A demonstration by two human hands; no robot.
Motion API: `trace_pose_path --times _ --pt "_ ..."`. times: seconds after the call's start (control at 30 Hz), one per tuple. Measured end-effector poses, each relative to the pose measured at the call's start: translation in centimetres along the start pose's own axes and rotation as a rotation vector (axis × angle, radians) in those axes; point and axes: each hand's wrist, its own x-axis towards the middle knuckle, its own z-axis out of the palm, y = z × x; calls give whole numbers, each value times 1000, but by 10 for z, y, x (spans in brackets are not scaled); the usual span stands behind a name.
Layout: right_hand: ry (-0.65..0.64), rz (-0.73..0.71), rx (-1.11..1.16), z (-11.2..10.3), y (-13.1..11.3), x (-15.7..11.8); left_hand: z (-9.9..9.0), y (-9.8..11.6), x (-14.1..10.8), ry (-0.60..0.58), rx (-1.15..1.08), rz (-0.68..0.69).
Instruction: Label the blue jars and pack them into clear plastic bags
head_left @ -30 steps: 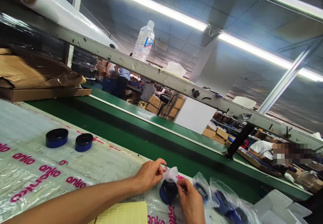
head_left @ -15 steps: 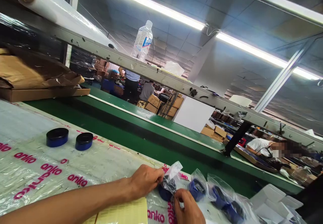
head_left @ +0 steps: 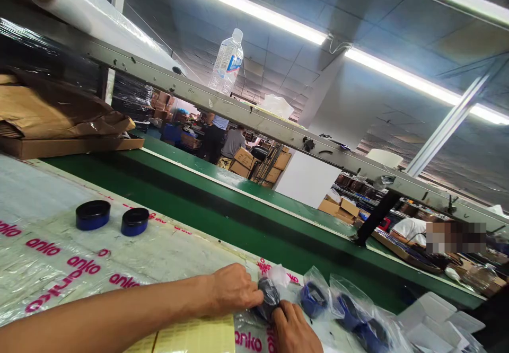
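While we lean over the near edge of the desk (head_left: 27, 194), our left hand (head_left: 234, 289) and right hand (head_left: 294, 331) are both clenched around a round dark blue container (head_left: 269, 297), which sits inside a clear plastic bag (head_left: 278, 275) whose loose top puffs up just behind our fingers (head_left: 254, 289). We cannot tell whether the container touches the desk or is held just above it. Just to the right lie two more clear plastic bags (head_left: 314, 299) with dark blue items inside, and past them some white plastic packaging pieces (head_left: 431, 316). Well to the left, two round dark blue lidded containers (head_left: 93, 215) stand side by side on a clear plastic sheet (head_left: 131, 255) printed with pink lettering. A pale yellow notepad (head_left: 194, 342) lies under our left forearm. Beyond the desk runs a green conveyor belt (head_left: 191, 204), and a person in a white shirt (head_left: 409, 231) works at the far right
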Motion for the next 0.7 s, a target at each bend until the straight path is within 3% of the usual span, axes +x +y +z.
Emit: trace_pose_path --times 0.23,0.53,0.7 --pt "-168 139 5 -14 -9 20 -2 -1 5 -18 -101 -133" --pt "-298 422 301 -17 19 51 -5 -18 25 -29 -303 -456" --pt "-290 490 402 -19 12 47 -4 -17 27 -50 -389 -486"
